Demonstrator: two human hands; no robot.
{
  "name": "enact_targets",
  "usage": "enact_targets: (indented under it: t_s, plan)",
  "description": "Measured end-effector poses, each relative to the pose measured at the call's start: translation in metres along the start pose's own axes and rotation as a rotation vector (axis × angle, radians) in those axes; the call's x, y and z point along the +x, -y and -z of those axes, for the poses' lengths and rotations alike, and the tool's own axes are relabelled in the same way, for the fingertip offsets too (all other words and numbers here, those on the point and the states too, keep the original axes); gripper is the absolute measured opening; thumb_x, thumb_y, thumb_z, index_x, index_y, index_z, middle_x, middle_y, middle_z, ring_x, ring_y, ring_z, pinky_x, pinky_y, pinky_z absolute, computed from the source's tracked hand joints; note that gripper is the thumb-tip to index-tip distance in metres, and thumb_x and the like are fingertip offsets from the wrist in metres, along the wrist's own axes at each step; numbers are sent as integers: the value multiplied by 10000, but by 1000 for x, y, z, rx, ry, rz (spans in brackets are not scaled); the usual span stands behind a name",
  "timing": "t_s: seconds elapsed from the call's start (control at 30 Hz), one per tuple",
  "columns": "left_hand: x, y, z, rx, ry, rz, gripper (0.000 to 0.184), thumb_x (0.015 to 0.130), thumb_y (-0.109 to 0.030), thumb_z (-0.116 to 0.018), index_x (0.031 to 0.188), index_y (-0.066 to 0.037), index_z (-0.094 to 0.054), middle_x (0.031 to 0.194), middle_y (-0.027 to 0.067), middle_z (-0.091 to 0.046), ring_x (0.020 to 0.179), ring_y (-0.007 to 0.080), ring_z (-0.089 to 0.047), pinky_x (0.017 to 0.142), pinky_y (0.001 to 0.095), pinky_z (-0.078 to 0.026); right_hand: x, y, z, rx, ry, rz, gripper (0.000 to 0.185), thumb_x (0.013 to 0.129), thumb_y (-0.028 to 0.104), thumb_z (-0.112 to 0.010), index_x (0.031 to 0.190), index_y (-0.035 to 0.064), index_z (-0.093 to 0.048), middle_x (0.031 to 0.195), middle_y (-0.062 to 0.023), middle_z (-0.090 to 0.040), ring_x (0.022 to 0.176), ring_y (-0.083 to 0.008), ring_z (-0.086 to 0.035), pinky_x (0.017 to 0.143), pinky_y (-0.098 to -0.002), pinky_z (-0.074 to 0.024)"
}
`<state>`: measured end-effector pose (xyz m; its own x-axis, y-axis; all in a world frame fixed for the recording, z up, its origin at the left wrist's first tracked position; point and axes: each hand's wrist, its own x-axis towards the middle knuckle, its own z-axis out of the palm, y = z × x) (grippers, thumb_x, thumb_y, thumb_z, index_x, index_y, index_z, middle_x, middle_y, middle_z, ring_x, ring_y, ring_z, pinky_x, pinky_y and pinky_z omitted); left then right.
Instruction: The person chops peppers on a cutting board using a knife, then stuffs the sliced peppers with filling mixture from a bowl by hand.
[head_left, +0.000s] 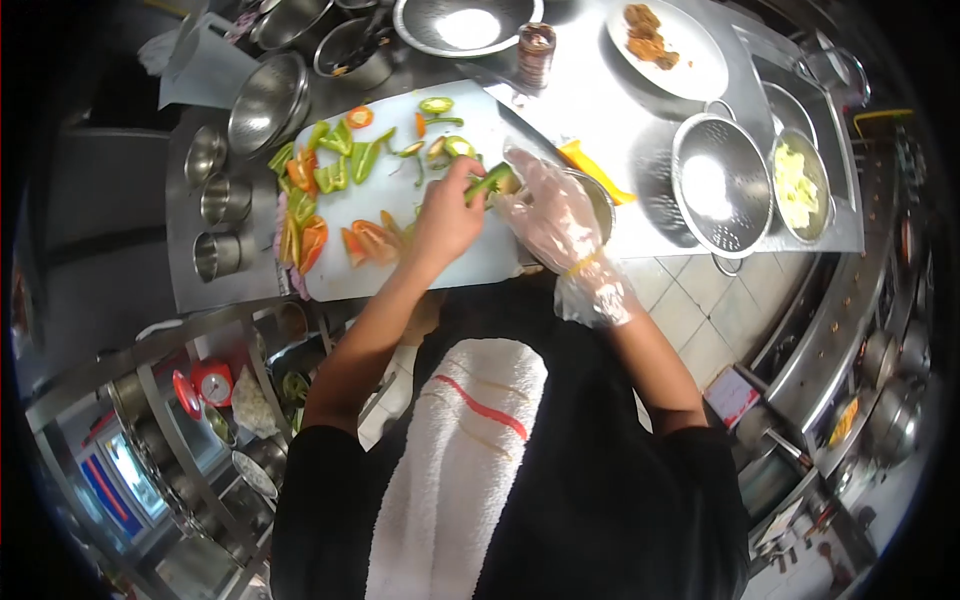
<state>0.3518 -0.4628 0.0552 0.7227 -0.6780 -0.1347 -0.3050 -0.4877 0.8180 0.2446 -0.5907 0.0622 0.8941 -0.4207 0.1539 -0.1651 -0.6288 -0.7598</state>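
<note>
My bare left hand (450, 222) pinches a green bell pepper piece (488, 184) over the right part of the white cutting board (385, 205). From the other side, my right hand (560, 215), in a clear plastic glove with a yellow band at the wrist, grips the pepper's right end. Its inner fingers are partly hidden. A metal bowl (603, 205) sits partly under the gloved hand. Just beyond lies a knife with a yellow handle (596, 172), its blade along the board's right edge. Green pepper pieces (365, 158) and orange-red ones (372, 240) are spread over the board.
A perforated colander (735, 215) stands at right, beside a bowl of chopped pale-green vegetable (797, 190). Behind are a white plate with brown food (695, 75), a can (536, 55) and a large metal bowl (440, 45). Small metal cups (218, 255) line the left edge.
</note>
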Motion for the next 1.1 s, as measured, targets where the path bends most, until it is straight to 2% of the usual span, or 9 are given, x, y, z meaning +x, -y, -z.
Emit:
enact_targets:
  t_s: [0.1,0.27,0.37,0.47,0.5,0.73,0.8,0.87,1.1]
  plan:
    - [-11,-26,-32,171,3,-133,224,801,34,-553,1008,-44,-520,784,233,-626,725,432,-606,606,464,-454,-1,-13,6,128,5,-149,291,779,146,-607,1031,0,-614,836,-245,-631,808,-399,-617,717,-444,-478]
    - [-8,-18,-60,279,84,-267,211,822,8,-585,1015,-31,-510,799,227,-625,699,408,-611,629,440,-480,-20,-68,-16,277,-78,-95,168,788,98,-569,901,-9,-634,739,-181,-642,683,-330,-618,629,-404,-474]
    - [6,-4,-55,124,84,-156,186,850,-2,-569,1019,-13,-492,792,214,-628,680,387,-603,628,399,-487,-26,-71,4,538,-30,-337,216,814,89,-542,980,-7,-641,793,-155,-660,729,-284,-627,668,-381,-478]
    - [12,11,-52,-238,120,108,164,873,-5,-540,1027,-9,-485,825,207,-636,682,370,-598,638,373,-479,-34,-95,2,542,-60,-163,266,842,105,-531,1066,4,-632,909,-154,-674,796,-270,-639,710,-369,-485]
    - [11,13,-53,-199,104,66,156,875,3,-521,1027,-9,-487,841,200,-637,705,366,-602,651,375,-477,-32,-95,8,191,-137,107,303,830,133,-569,1103,13,-623,893,-145,-655,765,-288,-635,692,-381,-491]
    - [-6,-12,-73,146,104,-120,396,729,108,-517,1102,-24,-505,965,232,-623,953,403,-598,809,446,-468,-42,-90,2,-417,129,279,131,803,174,-598,890,78,-618,759,-98,-595,659,-263,-572,604,-376,-469]
    - [-5,4,-84,230,58,-222,403,723,113,-509,1109,-2,-496,971,242,-616,951,430,-587,799,457,-479,-52,-91,-11,546,67,-149,106,789,186,-603,801,81,-598,712,-80,-593,603,-265,-581,554,-398,-458]
    - [-12,-18,-67,194,106,-91,367,740,94,-508,1093,-6,-500,997,256,-614,930,435,-600,770,492,-483,-44,-84,-2,-100,84,170,134,782,190,-606,722,72,-590,676,-101,-592,630,-279,-597,568,-415,-456]
    - [5,59,39,149,-452,80,373,767,89,-492,1109,-42,-563,981,216,-628,851,362,-635,764,419,-502,-37,-78,14,-343,92,36,62,795,112,-605,766,62,-627,725,-150,-600,725,-347,-593,666,-447,-468]
